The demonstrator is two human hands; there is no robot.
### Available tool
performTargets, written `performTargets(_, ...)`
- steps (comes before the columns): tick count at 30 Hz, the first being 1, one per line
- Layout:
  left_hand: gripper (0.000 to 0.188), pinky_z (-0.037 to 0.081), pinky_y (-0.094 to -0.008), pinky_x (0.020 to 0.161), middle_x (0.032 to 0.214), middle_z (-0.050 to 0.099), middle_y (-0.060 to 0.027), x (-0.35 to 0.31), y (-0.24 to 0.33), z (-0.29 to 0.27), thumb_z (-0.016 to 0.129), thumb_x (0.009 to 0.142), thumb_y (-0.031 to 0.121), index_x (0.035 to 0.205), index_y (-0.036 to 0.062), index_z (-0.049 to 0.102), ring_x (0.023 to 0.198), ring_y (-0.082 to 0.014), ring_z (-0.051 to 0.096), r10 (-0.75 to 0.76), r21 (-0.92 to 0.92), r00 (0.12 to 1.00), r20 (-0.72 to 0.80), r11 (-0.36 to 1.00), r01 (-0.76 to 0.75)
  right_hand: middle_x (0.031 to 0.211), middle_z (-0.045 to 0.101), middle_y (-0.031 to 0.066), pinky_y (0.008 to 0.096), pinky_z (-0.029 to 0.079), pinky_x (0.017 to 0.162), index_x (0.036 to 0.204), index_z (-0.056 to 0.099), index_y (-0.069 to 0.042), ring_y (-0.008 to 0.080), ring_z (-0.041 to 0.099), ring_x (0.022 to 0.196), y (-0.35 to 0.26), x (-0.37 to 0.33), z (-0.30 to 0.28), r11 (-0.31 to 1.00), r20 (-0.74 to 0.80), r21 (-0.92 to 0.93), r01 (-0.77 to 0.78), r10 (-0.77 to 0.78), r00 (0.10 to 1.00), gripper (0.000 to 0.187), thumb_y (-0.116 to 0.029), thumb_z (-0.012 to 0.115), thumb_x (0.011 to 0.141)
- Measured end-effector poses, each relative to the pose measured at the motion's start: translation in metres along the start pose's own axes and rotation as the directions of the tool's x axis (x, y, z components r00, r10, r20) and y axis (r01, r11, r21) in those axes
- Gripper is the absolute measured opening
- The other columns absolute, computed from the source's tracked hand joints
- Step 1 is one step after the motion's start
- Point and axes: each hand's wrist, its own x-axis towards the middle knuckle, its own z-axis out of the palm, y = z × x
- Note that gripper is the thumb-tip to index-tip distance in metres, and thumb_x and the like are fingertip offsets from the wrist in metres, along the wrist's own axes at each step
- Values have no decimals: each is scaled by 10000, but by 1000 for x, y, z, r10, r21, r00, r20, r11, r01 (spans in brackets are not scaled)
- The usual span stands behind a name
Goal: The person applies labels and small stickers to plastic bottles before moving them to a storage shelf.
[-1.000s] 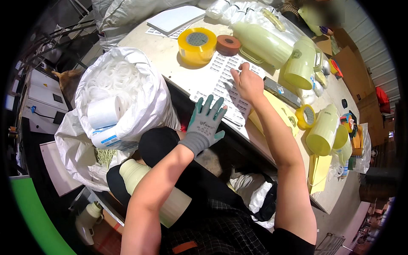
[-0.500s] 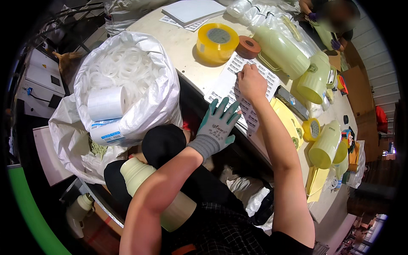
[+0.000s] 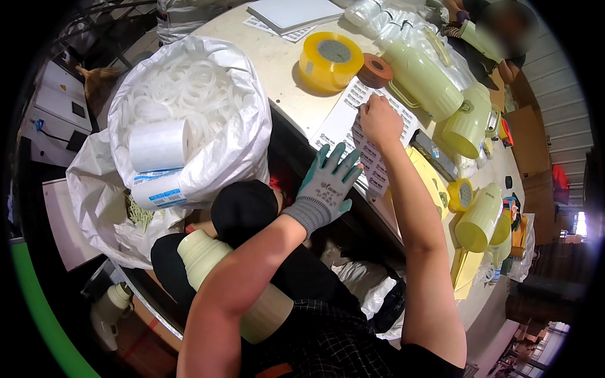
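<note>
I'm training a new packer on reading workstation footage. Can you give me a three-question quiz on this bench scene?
1. True or false: the left hand wears a green-grey glove.
2. The right hand touches: A) yellow tape roll B) sticker sheet C) brown tape roll
3. What fills the white sack?

Key: 1 true. 2 B. 3 white rings.

**Sticker sheet under both hands**

A white sheet of small printed labels lies flat at the table edge, its near end beneath the gloved left hand's fingers, its far part under the bare right hand's fingertips.
</note>
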Motion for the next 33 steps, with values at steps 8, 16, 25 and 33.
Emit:
performTargets(8,773,148,-597,1282,1645,411,-161,-14,2,-28,665,909,535,1540,116,516,1573,-380,269,-75,-34,996,57,996,77,656,632,40,348,483,590,810,625,-31,173,609,601,-26,-2,-5,661,54,749,54,-143,988,430,-408,806,912)
performTargets(16,351,505,-431,856,1121,655,-75,-199,79,-96,739,868,377,1064,88,709,1049,-250,628,-44,-255,980,-196,967,-7,701,577,-35,221,414,576,797,579,-79,37,526,645,-113,-185,-42,279,379,925,-257,-671,637,314,-222,813,949)
performTargets(25,279,468,-390,814,1133,663,32,-337,114,-46,808,792,222,1037,233,674,975,-193,608,-531,-280,595,-602,839,466,728,576,-24,244,420,617,822,583,-39,34,475,712,-169,-241,-55,405,387,913,-36,-839,381,371,-257,872,908)
performTargets(33,316,481,-422,862,1183,657,-9,-345,114,-31,811,780,236,1056,236,657,1075,-222,597,-499,-274,522,-692,850,450,703,579,-17,239,434,598,809,570,-48,36,497,673,-191,-253,-64,454,417,891,21,-835,359,382,-259,874,904)
